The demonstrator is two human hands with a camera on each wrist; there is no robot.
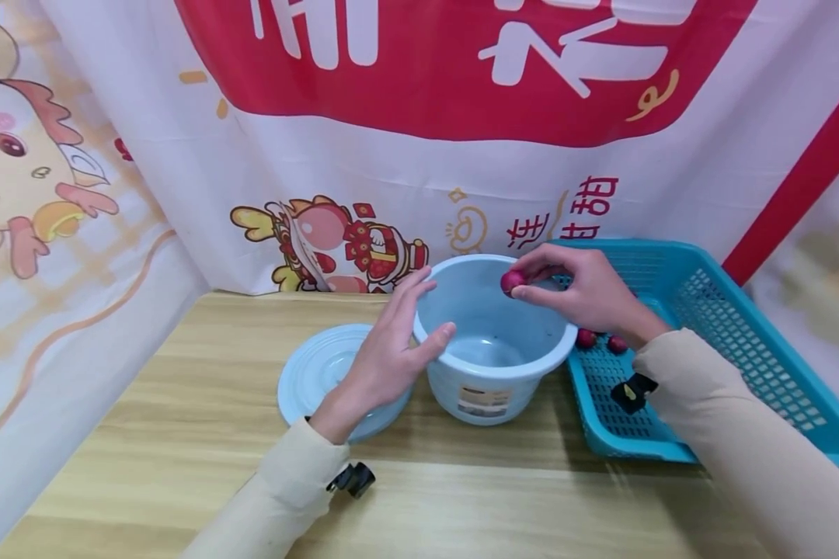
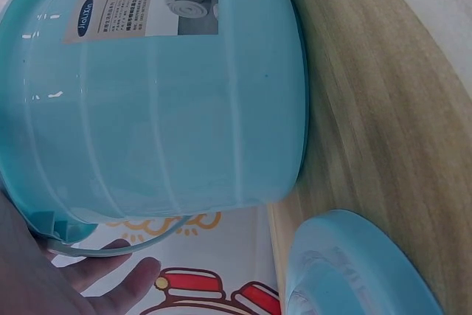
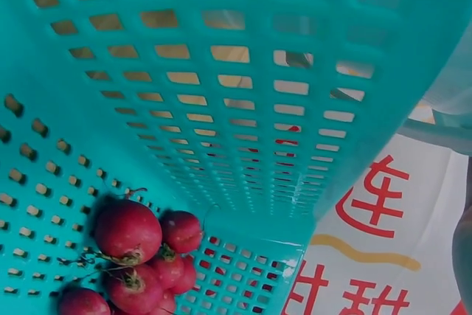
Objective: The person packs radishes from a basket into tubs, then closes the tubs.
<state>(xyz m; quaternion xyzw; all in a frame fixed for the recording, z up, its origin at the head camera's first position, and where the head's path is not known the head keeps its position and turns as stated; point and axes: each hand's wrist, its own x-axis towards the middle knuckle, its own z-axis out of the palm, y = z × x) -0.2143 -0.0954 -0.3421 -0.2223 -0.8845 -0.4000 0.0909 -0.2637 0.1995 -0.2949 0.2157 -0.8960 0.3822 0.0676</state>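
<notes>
My right hand (image 1: 587,291) pinches a red radish (image 1: 512,282) between thumb and fingers, over the mouth of a light blue bucket (image 1: 447,388). At the bucket's left rim, my left hand (image 1: 391,349) is spread with fairly straight fingers and thumb. In the left wrist view, its fingers (image 2: 136,278) show beside the bucket's thin handle (image 2: 140,247). Several radishes (image 3: 129,230) with stringy roots lie in one end of a teal perforated basket (image 1: 615,446) under my right forearm. Inside the bucket, the visible floor shows only small dark specks.
A round light blue lid (image 1: 304,380) lies on the wooden table (image 1: 203,373), left of the bucket and partly behind my left hand. The basket stands close against the bucket's right side. A printed cloth (image 1: 363,155) hangs behind the table.
</notes>
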